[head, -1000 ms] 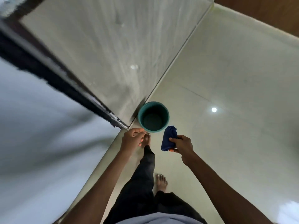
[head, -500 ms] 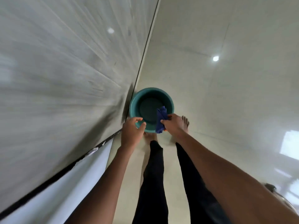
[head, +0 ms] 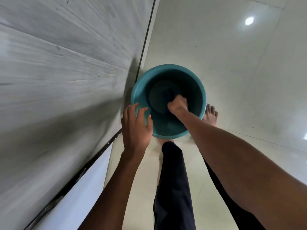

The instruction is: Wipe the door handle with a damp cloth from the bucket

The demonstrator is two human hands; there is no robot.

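Note:
A teal bucket (head: 167, 68) stands on the pale floor against the foot of the grey door. My right hand (head: 177, 103) reaches down inside it, closed on the dark blue cloth (head: 169, 93), of which only a dark bunch shows past my fingers near the bucket's bottom. My left hand (head: 135, 128) rests on the bucket's near left rim, fingers curled over the edge. No door handle is in view.
The grey wood-grain door (head: 66, 72) fills the left side, with a dark frame strip (head: 79, 171) and a white wall below it. Glossy floor tiles (head: 240, 80) stretch to the right. My bare feet (head: 211, 113) and dark trouser legs stand just behind the bucket.
I have bent closer to the bucket. My right hand has gone from its rim down inside with the cloth, and my left hand has settled on the rim.

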